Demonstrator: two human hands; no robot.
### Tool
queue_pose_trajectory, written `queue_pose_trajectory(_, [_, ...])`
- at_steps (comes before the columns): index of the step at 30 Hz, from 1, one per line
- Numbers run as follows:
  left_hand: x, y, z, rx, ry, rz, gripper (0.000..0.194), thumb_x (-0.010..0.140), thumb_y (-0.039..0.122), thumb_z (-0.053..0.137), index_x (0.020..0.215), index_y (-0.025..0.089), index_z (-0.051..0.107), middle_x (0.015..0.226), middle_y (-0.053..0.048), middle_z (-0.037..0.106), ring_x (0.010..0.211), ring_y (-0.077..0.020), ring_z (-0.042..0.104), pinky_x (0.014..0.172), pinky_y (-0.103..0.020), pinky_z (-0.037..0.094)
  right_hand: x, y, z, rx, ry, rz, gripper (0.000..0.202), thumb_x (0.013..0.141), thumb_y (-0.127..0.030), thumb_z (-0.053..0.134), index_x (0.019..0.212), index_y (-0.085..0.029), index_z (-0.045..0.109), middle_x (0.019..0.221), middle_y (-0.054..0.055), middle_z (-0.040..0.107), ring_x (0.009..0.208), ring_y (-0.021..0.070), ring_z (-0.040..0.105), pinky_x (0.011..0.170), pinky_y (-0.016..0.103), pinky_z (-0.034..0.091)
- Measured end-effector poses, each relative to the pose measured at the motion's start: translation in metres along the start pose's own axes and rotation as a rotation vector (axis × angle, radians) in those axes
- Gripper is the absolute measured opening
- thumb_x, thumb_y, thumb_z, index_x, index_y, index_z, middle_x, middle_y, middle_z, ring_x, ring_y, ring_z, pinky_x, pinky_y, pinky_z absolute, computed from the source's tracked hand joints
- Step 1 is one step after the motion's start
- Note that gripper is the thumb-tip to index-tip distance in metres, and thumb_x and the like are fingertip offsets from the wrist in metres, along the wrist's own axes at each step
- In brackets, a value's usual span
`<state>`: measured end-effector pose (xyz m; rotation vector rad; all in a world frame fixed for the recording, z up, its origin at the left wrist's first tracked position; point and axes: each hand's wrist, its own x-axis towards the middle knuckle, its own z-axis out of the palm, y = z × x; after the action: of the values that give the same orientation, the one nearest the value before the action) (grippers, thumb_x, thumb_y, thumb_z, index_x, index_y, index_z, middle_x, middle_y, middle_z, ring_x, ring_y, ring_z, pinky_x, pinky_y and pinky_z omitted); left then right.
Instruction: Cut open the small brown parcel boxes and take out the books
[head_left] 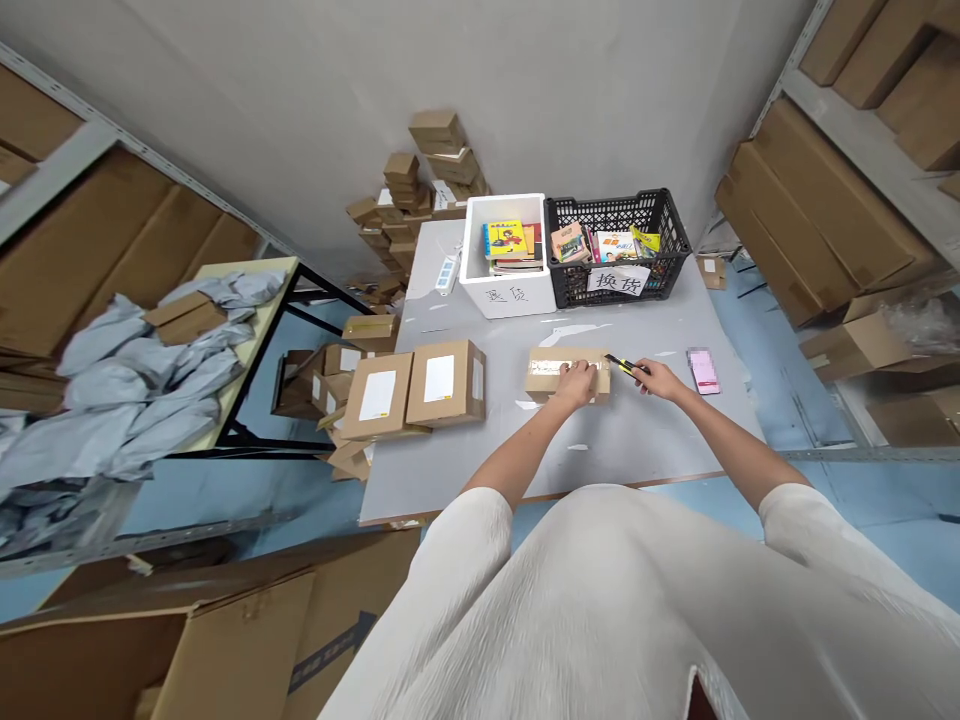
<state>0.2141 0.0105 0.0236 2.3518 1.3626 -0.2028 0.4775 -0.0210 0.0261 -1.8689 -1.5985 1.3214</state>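
My right grip (651,379) clamps the cutter (622,365); my left (576,383), closure unclear, rests on the box (546,384) beside it. Cutting seems in hand, next needing shallow strokes.

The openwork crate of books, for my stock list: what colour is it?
The crate is black; it shows in the head view.

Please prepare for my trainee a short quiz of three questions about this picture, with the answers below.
1. Which hand holds the slim black-and-yellow cutter?
2. True or false: the left hand rests on the taped brown cardboard box.
3. Fill in: the white open-topped container and the black plastic lattice crate both hold ____.

Key:
1. The right hand.
2. True.
3. Books.
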Motion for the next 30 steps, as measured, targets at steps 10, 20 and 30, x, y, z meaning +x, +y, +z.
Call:
queue_pose_trajectory(10, [-0.001,-0.001,0.006,-0.013,0.029,0.001,0.062,0.090,0.032,0.081,0.146,0.026,0.054,0.146,-0.016,0.057,0.140,-0.0350,0.057,0.127,-0.048,0.029,0.013,0.011,-0.012,-0.250,-0.045,-0.146,0.023,0.101,-0.043,0.067,0.113,-0.025,0.074,0.089,0.002,0.079,0.079,0.0206,0.073,0.073,0.029,0.053])
queue_pose_trajectory(20, [-0.005,-0.002,0.009,-0.009,0.051,0.023,0.064,0.092,0.034,0.082,0.148,0.026,0.053,0.147,-0.015,0.056,0.140,-0.0326,0.056,0.129,-0.045,0.027,0.029,0.012,-0.019,-0.477,-0.033,-0.248,0.030,0.103,-0.039,0.062,0.122,-0.027,0.081,0.117,0.010,0.083,0.104,0.0306,0.072,0.088,0.036,0.050])
queue_pose_trajectory(30, [-0.005,-0.002,0.009,0.003,0.050,0.001,0.062,0.093,0.034,0.081,0.149,0.027,0.053,0.148,-0.015,0.057,0.138,-0.0327,0.058,0.128,-0.045,0.028,0.027,0.003,-0.016,-0.424,-0.133,-0.162,0.027,0.101,-0.044,0.062,0.103,-0.026,0.081,0.095,0.006,0.081,0.089,0.0258,0.070,0.082,0.033,0.050])
